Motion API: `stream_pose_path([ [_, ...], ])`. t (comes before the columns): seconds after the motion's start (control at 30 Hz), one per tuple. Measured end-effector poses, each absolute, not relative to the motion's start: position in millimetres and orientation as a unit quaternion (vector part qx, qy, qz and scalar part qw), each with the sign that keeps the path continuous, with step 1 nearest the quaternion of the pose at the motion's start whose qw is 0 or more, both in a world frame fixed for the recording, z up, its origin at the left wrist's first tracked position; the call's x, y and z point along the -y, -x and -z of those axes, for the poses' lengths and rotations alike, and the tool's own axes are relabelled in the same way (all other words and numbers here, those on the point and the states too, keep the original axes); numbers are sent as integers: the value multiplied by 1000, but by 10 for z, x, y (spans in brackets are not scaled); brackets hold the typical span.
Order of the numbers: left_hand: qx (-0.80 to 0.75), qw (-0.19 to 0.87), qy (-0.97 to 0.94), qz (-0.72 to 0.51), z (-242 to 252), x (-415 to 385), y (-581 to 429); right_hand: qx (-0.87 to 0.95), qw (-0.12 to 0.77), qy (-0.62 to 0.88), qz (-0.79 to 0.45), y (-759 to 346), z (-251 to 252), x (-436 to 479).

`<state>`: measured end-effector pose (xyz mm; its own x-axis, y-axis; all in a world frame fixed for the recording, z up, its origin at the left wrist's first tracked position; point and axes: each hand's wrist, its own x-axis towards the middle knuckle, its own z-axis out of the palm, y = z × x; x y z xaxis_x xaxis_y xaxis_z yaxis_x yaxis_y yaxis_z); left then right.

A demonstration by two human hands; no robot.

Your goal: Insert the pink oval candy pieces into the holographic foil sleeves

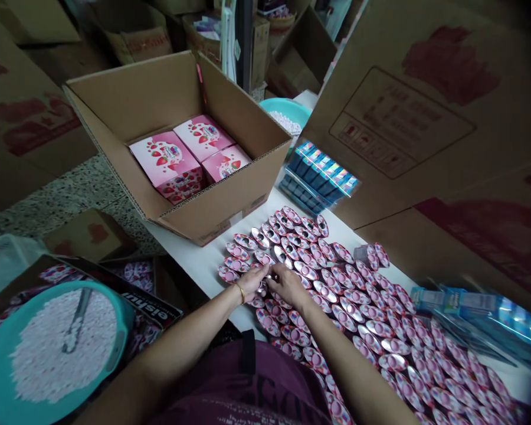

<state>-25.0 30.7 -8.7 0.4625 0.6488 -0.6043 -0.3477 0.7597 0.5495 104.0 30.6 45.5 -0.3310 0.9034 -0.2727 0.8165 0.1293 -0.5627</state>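
Over a maroon shirt, both hands pinch one silver-lined pink cup.

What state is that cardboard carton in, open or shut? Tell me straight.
Open: the cardboard carton has its flaps spread outward, and the pink strawberry-printed boxes show inside it.

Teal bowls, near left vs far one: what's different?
The near teal bowl sits low at left, holding pale pink pellets and a metal scoop; the far teal bowl sits beyond the open carton, partly hidden, no scoop visible. Both are teal and hold pale pellets.
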Motion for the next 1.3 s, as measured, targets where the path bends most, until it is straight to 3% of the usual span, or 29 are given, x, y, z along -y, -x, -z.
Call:
stream_pose_path([
  [0.17,-404,863,-81,-292,89,-389,350,667,101,679,-289,-1179,-339,-556],
  [0.4,-363,860,62,-353,64,-491,568,612,-111,764,-175,-1201,-126,-1012],
  [0.57,-310,869,53,-383,22,-528,566,581,-169,770,-201,-1207,-149,-1168],
  [0.7,-296,875,26,-382,43,-550,580,612,-125,755,-200,-1207,-234,-1040],
  [0.87,-312,874,3,-372,62,-545,543,776,64,554,-296,-1023,-326,-690],
  [0.97,-307,878,10,-366,61,-514,521,822,39,476,-311,-924,-359,-599],
  [1.07,-284,890,7,-357,57,-489,538,810,22,502,-303,-906,-360,-619],
  [1.3,-329,870,15,-368,68,-581,424,752,117,568,-313,-990,-289,-614],
])
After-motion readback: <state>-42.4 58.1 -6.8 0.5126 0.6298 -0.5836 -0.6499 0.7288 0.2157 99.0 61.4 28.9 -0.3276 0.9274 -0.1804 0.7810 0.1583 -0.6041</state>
